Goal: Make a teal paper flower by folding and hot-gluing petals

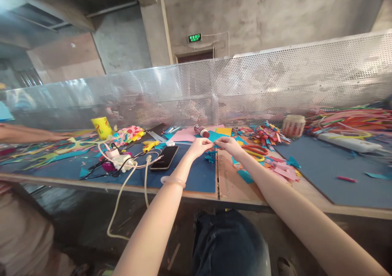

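Both hands meet over the middle of the table, fingertips pinched together. My left hand (199, 146), with a pale bangle (173, 181) on its wrist, is closed; what it pinches is too small to make out. Close beside it, my right hand (229, 145) is closed in a similar pinch, its contents hidden. Just below the fingertips is a bunch of cut blue paper (210, 157); I cannot tell whether the hands touch it. Behind them lie a dark red glue bottle (201, 130), pink paper (183, 135) and yellow paper (224, 131).
To the left are a black phone (164, 158), a power strip (124, 161) with cables, a yellow tool (150, 146) and a yellow roll (102, 128). Rightward lie yellow-handled scissors (255, 153), a paper-flower pile (269, 135) and a jar (293, 125). Another person's arm (27, 134) reaches in at left.
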Demonstrator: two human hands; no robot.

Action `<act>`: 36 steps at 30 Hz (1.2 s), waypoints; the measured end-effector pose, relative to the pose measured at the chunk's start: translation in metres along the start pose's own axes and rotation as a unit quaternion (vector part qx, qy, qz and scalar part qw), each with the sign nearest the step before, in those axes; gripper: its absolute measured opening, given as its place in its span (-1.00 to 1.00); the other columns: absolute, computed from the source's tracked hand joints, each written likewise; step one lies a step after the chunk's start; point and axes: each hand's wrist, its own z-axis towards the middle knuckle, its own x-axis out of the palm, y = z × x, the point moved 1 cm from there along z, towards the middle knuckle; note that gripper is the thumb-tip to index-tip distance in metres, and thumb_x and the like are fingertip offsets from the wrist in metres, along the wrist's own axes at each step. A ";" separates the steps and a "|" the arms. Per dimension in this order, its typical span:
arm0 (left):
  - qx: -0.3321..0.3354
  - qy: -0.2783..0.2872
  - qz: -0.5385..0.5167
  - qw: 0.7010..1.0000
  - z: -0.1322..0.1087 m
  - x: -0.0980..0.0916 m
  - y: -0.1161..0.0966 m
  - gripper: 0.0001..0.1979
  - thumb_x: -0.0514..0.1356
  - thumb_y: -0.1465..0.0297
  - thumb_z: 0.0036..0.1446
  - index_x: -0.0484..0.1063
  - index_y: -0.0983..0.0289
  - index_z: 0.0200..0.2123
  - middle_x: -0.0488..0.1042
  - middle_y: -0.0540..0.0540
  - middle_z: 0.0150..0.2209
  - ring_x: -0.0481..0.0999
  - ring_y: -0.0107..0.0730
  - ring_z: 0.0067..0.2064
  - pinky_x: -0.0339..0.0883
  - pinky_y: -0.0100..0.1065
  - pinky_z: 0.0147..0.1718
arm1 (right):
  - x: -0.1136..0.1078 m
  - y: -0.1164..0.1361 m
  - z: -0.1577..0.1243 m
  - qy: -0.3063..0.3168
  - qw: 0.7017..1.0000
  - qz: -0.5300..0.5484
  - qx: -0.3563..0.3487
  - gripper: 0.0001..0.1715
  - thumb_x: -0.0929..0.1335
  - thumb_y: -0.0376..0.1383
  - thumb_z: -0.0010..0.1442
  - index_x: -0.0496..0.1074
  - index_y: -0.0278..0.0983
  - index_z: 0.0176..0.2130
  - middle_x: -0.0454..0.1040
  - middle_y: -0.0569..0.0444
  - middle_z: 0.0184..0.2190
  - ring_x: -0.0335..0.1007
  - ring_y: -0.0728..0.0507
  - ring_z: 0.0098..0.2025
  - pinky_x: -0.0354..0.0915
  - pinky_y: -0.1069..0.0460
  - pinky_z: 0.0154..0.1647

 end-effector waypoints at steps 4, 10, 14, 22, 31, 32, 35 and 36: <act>-0.016 0.011 -0.018 1.000 0.001 0.001 0.001 -0.90 0.24 0.40 -0.04 0.46 0.34 -0.49 0.53 0.07 -0.55 0.48 -0.41 -0.50 0.34 -0.36 -0.41 | 0.001 -0.004 0.004 -0.007 1.000 -0.015 -0.008 -0.65 0.38 -0.05 -0.11 0.39 -0.30 -0.54 0.37 0.15 -0.59 0.24 -0.03 -0.48 0.18 0.06 -0.40; -0.024 0.010 -0.028 0.999 0.003 -0.002 0.006 -0.86 0.23 0.36 0.00 0.46 0.34 -0.46 0.55 0.10 -0.51 0.50 -0.41 -0.47 0.34 -0.38 -0.40 | 0.001 -0.009 0.005 0.014 0.999 -0.031 -0.003 -0.64 0.34 -0.03 -0.05 0.42 -0.29 -0.46 0.43 0.11 -0.53 0.33 -0.05 -0.46 0.24 0.06 -0.43; -0.033 0.013 -0.028 0.999 0.003 -0.001 0.007 -0.87 0.21 0.38 0.02 0.45 0.35 -0.45 0.54 0.09 -0.52 0.50 -0.42 -0.48 0.33 -0.40 -0.42 | 0.002 -0.009 0.005 -0.002 0.998 -0.060 -0.006 -0.67 0.34 -0.06 -0.04 0.39 -0.29 -0.51 0.41 0.11 -0.59 0.34 -0.06 -0.50 0.24 0.06 -0.47; -0.038 0.012 -0.033 0.999 0.003 -0.001 0.008 -0.78 0.25 0.28 -0.03 0.48 0.34 -0.38 0.56 0.12 -0.42 0.53 -0.31 -0.36 0.35 -0.35 -0.40 | 0.002 -0.002 0.004 -0.036 0.983 -0.168 -0.059 -0.81 0.31 -0.26 0.04 0.41 -0.31 -0.53 0.39 0.13 -0.62 0.29 -0.05 -0.52 0.20 0.07 -0.47; -0.037 -0.050 -0.084 0.995 0.002 -0.003 0.004 -0.82 0.26 0.35 -0.04 0.47 0.36 -0.39 0.55 0.11 -0.47 0.55 -0.31 -0.39 0.37 -0.33 -0.36 | 0.015 0.009 -0.005 -0.093 0.928 -0.313 -0.179 -0.82 0.30 -0.33 0.14 0.52 -0.28 -0.29 0.46 -0.04 -0.36 0.32 -0.19 -0.23 0.24 -0.04 -0.15; -0.037 -0.056 -0.091 0.994 0.003 -0.004 0.003 -0.83 0.26 0.35 -0.04 0.47 0.36 -0.39 0.55 0.11 -0.47 0.55 -0.32 -0.39 0.37 -0.33 -0.36 | 0.014 0.010 -0.006 -0.096 0.921 -0.327 -0.190 -0.80 0.30 -0.33 0.15 0.52 -0.28 -0.27 0.46 -0.05 -0.34 0.31 -0.20 -0.21 0.24 -0.06 -0.12; -0.037 -0.073 -0.111 0.990 0.003 -0.005 0.003 -0.83 0.26 0.35 -0.04 0.46 0.34 -0.39 0.54 0.09 -0.46 0.56 -0.32 -0.38 0.37 -0.34 -0.35 | 0.014 0.012 -0.008 -0.107 0.900 -0.362 -0.216 -0.76 0.28 -0.34 0.18 0.52 -0.27 -0.22 0.46 -0.07 -0.30 0.29 -0.22 -0.19 0.23 -0.07 -0.10; -0.036 -0.077 -0.116 0.990 0.003 -0.005 0.002 -0.83 0.26 0.35 -0.05 0.46 0.34 -0.39 0.54 0.08 -0.45 0.56 -0.32 -0.38 0.37 -0.35 -0.36 | 0.014 0.013 -0.009 -0.111 0.894 -0.372 -0.223 -0.75 0.27 -0.34 0.19 0.52 -0.27 -0.21 0.46 -0.07 -0.30 0.28 -0.23 -0.19 0.24 -0.07 -0.11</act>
